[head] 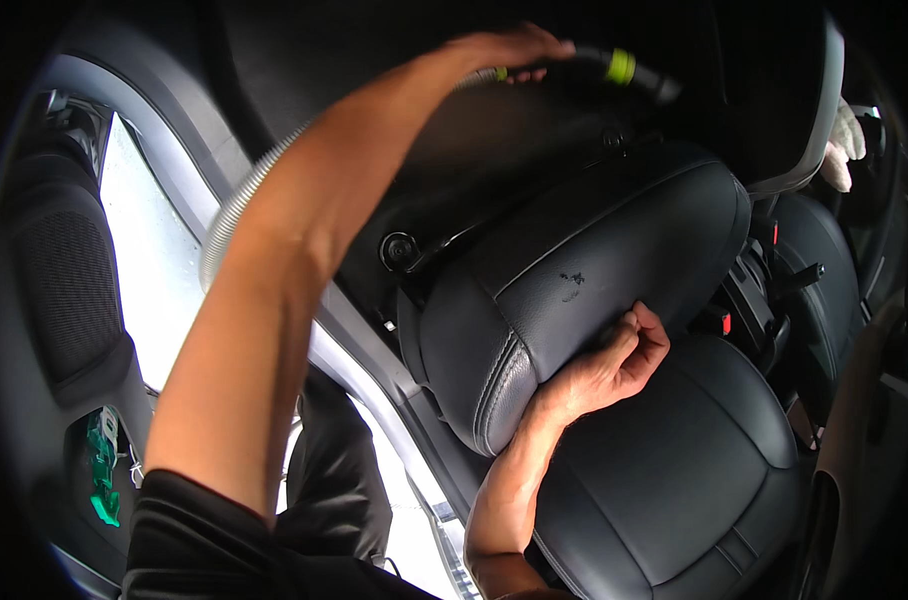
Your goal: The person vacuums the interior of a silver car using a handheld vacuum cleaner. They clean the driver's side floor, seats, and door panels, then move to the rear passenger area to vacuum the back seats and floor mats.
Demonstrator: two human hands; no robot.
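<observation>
My left hand (514, 56) is closed around the dark handle of a vacuum cleaner hose (233, 217), grey and ribbed, which runs down behind my left arm. Beyond the fingers, the vacuum nozzle (641, 71) with its yellow-green ring reaches over the dark area behind the seat; its tip is blurred. My right hand (623, 356) rests against the black leather seat backrest (619, 240), fingers curled and thumb close to the index finger, with nothing visible in them. Dark marks (572, 279) show on the leather near that hand. Below lies the seat cushion (664, 457).
An open car door (71, 277) stands at left, a green plastic item (105, 472) in its pocket. Beside the backrest is a round black fitting (399, 251). To the right are a red seat belt buckle (726, 324), a lever (806, 277) and another seat (810, 247).
</observation>
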